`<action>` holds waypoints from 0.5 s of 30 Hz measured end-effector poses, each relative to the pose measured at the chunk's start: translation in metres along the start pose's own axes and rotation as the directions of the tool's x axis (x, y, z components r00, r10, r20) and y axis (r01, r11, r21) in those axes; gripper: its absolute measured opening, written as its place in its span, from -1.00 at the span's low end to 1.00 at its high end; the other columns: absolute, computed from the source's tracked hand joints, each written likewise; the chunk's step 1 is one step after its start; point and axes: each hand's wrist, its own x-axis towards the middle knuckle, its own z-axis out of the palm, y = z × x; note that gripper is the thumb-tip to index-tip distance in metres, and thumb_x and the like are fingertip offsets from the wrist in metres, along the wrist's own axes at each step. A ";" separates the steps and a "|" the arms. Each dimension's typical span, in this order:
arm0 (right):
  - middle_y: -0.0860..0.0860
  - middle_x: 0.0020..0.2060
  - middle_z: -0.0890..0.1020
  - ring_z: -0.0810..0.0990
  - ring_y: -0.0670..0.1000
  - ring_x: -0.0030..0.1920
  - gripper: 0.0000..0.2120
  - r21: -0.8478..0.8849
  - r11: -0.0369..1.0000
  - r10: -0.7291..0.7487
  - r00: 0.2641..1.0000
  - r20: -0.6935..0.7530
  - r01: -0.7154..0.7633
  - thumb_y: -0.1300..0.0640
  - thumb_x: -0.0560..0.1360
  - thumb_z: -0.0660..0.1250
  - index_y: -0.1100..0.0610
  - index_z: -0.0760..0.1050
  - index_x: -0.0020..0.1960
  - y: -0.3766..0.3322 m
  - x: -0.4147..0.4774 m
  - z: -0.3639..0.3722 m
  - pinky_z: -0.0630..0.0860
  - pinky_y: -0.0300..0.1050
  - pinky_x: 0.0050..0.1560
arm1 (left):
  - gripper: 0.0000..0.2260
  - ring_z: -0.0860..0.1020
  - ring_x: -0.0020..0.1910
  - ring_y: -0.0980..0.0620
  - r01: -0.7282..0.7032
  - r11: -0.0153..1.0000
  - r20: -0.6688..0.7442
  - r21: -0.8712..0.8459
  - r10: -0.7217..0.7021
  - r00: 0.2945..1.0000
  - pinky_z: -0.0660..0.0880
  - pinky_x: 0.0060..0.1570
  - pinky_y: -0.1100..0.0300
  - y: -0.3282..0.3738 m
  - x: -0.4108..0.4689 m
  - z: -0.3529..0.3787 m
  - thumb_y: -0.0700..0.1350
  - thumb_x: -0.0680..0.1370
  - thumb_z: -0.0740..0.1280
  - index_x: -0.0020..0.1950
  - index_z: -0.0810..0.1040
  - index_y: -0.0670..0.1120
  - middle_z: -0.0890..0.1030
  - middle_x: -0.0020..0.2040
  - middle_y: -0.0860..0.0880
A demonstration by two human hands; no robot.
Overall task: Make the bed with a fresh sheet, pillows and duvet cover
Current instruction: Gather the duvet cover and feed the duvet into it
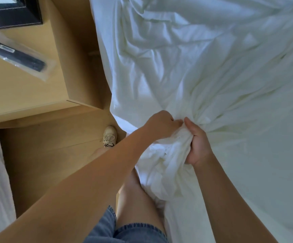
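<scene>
Left hand (161,123), right hand (197,146) grip bunched sheet (194,67); remote (18,57) inside plastic bag (49,68).

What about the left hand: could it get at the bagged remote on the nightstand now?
Probably yes, but not while busy: the left hand grips the bunched sheet. The remote lies uncovered on the nightstand, and nothing stands between them.
</scene>
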 end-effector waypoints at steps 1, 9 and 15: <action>0.19 0.00 0.65 0.64 0.18 0.05 -0.67 -0.006 1.000 0.012 1.000 -0.028 -0.012 -0.03 0.41 0.32 0.20 0.66 -0.03 0.001 0.002 0.001 0.55 0.13 0.09 | -0.60 0.31 -0.43 0.01 -0.044 0.999 -0.022 -0.011 0.044 0.999 0.21 -0.44 0.19 0.002 -0.001 0.003 -0.05 0.58 0.21 -0.43 0.24 -0.10 0.29 -0.46 0.00; 0.13 -0.26 0.68 0.68 0.11 -0.25 -0.54 0.045 0.999 -0.004 0.990 0.141 -0.003 0.04 0.00 0.64 0.20 0.69 -0.16 -0.030 0.000 -0.001 0.62 -0.06 -0.23 | -0.76 0.35 -0.38 0.08 -0.235 0.963 0.212 -0.132 0.259 0.942 0.27 -0.46 0.35 -0.001 -0.045 0.004 -0.11 0.63 0.09 -0.25 0.21 0.04 0.40 -0.31 0.02; 0.19 -0.24 0.67 0.67 0.16 -0.24 -0.63 -0.036 0.991 0.127 0.990 0.059 -0.125 0.19 0.04 0.58 0.22 0.68 -0.16 -0.045 0.025 0.027 0.61 0.02 -0.24 | -0.73 0.52 -0.44 0.10 0.069 0.891 0.229 -0.449 0.040 0.973 0.45 -0.41 0.29 -0.004 -0.023 -0.041 0.05 0.59 0.19 -0.01 0.57 -0.10 0.57 -0.38 0.04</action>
